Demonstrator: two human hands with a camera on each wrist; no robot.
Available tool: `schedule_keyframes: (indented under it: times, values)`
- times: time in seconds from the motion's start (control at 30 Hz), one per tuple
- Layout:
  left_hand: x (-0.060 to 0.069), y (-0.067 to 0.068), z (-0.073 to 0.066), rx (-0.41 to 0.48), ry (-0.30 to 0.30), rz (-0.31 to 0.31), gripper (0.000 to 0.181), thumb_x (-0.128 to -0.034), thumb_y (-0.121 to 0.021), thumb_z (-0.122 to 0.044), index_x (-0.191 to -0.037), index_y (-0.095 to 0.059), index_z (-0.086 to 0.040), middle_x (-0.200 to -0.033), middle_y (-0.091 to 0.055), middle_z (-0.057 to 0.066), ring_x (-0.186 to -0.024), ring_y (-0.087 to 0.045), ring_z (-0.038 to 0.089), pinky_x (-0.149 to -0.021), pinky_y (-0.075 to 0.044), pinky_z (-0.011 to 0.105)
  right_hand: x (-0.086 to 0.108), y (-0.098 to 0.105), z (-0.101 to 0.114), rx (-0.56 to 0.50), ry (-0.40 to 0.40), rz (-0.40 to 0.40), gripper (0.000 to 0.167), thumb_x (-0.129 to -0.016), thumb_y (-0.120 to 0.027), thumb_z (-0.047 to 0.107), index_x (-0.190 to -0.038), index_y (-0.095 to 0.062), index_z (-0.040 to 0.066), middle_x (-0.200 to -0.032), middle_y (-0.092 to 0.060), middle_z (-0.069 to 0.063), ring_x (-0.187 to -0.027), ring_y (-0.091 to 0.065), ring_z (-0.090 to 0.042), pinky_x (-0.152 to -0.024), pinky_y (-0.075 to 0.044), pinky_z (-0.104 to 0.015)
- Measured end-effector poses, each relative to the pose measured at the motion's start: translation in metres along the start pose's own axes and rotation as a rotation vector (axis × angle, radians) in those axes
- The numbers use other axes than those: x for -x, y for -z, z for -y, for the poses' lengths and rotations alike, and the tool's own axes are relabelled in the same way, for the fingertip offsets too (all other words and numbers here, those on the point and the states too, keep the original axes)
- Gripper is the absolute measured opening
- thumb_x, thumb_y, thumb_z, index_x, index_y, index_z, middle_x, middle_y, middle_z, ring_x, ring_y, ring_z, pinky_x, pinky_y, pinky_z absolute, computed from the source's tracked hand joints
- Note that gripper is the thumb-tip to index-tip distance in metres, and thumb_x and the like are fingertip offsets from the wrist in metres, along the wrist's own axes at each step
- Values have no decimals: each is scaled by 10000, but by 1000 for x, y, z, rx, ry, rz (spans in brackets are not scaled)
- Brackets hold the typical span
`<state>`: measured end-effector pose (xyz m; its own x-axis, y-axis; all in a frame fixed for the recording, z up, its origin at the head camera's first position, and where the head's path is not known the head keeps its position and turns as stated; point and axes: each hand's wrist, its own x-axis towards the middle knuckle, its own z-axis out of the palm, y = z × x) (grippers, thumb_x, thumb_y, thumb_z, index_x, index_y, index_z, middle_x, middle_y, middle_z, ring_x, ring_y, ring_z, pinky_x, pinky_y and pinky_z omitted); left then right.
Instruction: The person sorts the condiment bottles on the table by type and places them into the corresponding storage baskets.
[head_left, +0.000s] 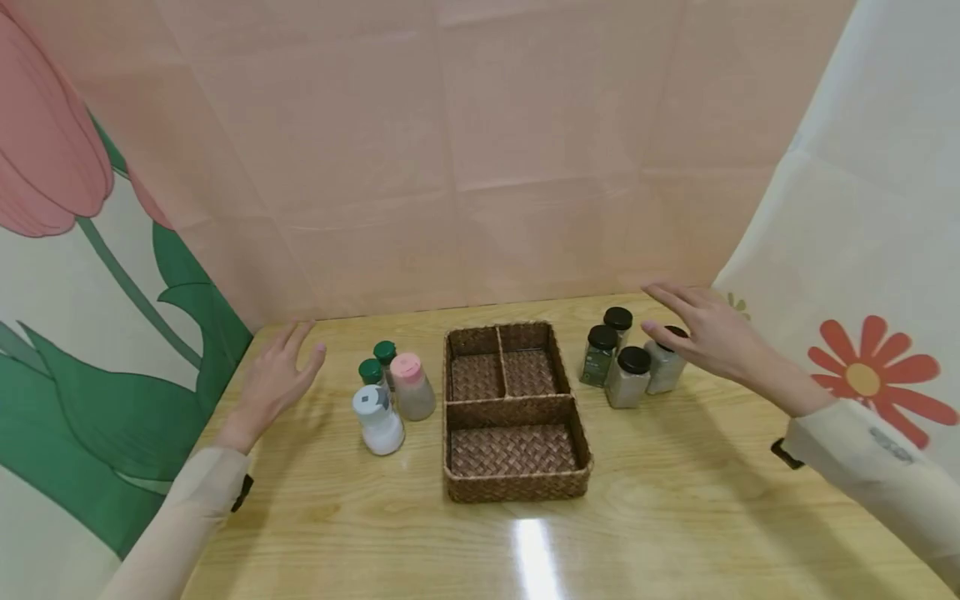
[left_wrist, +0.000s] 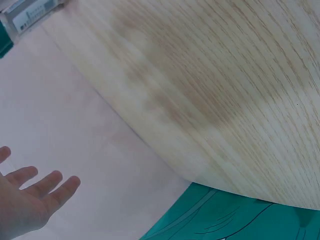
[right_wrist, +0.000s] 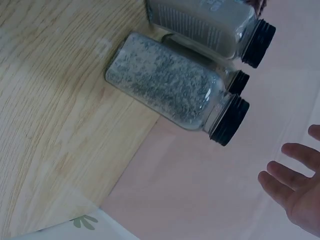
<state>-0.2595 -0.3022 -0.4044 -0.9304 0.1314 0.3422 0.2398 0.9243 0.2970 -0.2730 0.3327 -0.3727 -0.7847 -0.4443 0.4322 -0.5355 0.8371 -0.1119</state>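
Observation:
In the head view the left hand [head_left: 276, 377] is held above the table, fingers spread, left of a white-capped shaker [head_left: 380, 421], a pink-capped shaker [head_left: 412, 387] and two green-capped bottles [head_left: 372, 373]. The right hand [head_left: 708, 332] hovers with fingers extended over a black-capped jar [head_left: 663, 367], beside other black-capped jars [head_left: 628, 379]. Neither hand holds anything. The left wrist view shows the left hand [left_wrist: 32, 202] with fingers apart; in the right wrist view the right hand [right_wrist: 297, 187] is near the cap of a jar of pale flakes [right_wrist: 165, 82].
Between the two groups of containers stands a brown woven basket [head_left: 517, 487] with three compartments, nothing in them. A pink cloth [head_left: 450, 167] hangs behind the wooden table [head_left: 337, 533], with flower-patterned cloths at both sides.

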Motion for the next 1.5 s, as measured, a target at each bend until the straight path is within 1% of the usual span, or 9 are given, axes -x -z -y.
schedule_keyframes:
  times: [0.07, 0.2, 0.33, 0.53, 0.77, 0.93, 1.07, 1.23, 1.5]
  values:
    - [-1, 0, -1, 7, -3, 2, 635, -1040, -394, -499, -1509, -389, -72, -1534, -317, 258, -1297, -374, 547, -966, -333, 694, 1, 0, 3, -4, 30, -16, 681, -945, -666, 385, -1529, -393, 164, -1461, -445, -232, -1228, -463, -508, -948, -365, -662]
    - [-1, 0, -3, 12, -14, -3, 636, -1039, -400, -497, -1507, -393, -67, -1531, -325, 257, -1287, -385, 552, -953, -344, 697, 0, -2, 8, -11, 87, -72, 699, -909, -714, 349, -1512, -424, 148, -1417, -495, -227, -1179, -518, -484, -906, -416, -633]
    - [-2, 1, -5, 11, -27, -16, 640, -1038, -397, -504, -1500, -404, -61, -1525, -340, 253, -1294, -386, 540, -961, -343, 690, 0, -6, 11, -40, 95, -106, 714, -885, -743, 314, -1507, -434, 149, -1404, -512, -222, -1163, -534, -482, -871, -439, -628]
    - [-2, 0, -6, 12, -45, -28, 639, -1036, -394, -513, -1495, -418, -70, -1504, -379, 235, -1290, -406, 512, -954, -360, 674, 2, -8, 17, -63, 85, -91, 699, -890, -742, 296, -1504, -440, 153, -1390, -516, -225, -1161, -532, -485, -852, -442, -635]
    - [-2, 1, -10, 19, -51, -32, 586, -1033, -460, -447, -1468, -451, -55, -1469, -421, 230, -1276, -424, 497, -963, -362, 662, 3, -9, 27, -116, 129, -75, 669, -892, -749, 274, -1485, -467, 146, -1395, -526, -196, -1182, -531, -458, -883, -438, -626]
    - [-4, 1, -14, 25, -42, -39, 607, -1033, -432, -485, -1466, -455, -60, -1459, -434, 219, -1245, -449, 495, -942, -380, 657, 5, -12, 34, -109, 148, -66, 662, -896, -745, 277, -1480, -470, 128, -1406, -517, -195, -1151, -558, -422, -876, -455, -603]
    - [-5, 1, -16, 18, -34, -31, 640, -1027, -396, -533, -1471, -451, -75, -1464, -435, 205, -1244, -453, 486, -927, -391, 656, 5, -12, 40, -108, 166, -60, 670, -886, -753, 278, -1471, -477, 105, -1430, -498, -183, -1212, -525, -419, -908, -442, -604]
    - [-6, 2, -18, 22, -33, -36, 625, -1029, -421, -507, -1461, -460, -57, -1454, -444, 212, -1251, -454, 478, -954, -380, 648, 3, -11, 47, -115, 166, -25, 697, -896, -746, 292, -1504, -435, 149, -1483, -449, -147, -1268, -487, -406, -938, -431, -593]
    - [-8, 1, -24, 37, -41, -15, 661, -1021, -393, -551, -1463, -455, -63, -1430, -458, 221, -1235, -469, 473, -962, -384, 636, 3, -15, 58, -155, 137, -20, 705, -905, -738, 272, -1507, -412, 102, -1465, -447, -194, -1178, -555, -426, -877, -465, -596]
